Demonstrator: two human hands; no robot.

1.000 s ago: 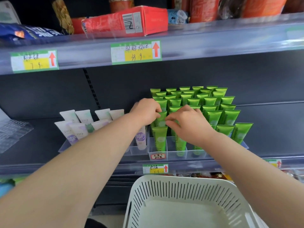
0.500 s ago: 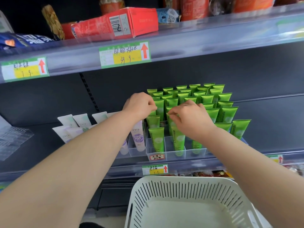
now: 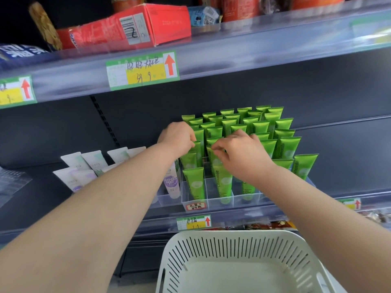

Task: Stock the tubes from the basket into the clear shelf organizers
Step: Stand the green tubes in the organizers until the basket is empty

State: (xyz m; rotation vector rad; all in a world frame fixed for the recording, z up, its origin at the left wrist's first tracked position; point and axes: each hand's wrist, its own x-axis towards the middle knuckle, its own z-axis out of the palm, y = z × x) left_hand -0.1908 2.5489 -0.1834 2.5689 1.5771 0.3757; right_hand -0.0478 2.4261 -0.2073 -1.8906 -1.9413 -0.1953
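Several green tubes (image 3: 249, 125) stand cap-down in a clear shelf organizer (image 3: 211, 203) on the middle shelf. My left hand (image 3: 177, 136) pinches the top of a green tube (image 3: 197, 148) in the organizer's left column. My right hand (image 3: 239, 153) pinches the top of another green tube (image 3: 211, 152) one column to the right. The white slotted basket (image 3: 239, 248) sits below the shelf with its bottom bare.
White and purple tubes (image 3: 82, 166) stand in a second clear organizer (image 3: 167, 198) to the left. A red box (image 3: 127, 28) lies on the upper shelf. Price labels (image 3: 142, 69) line the shelf edges. A clear plastic sheet (image 3: 10, 182) lies far left.
Both hands stayed on the green tubes and shifted slightly deeper into the rows. The view tilted, so the shelf sits a little higher and to the left.
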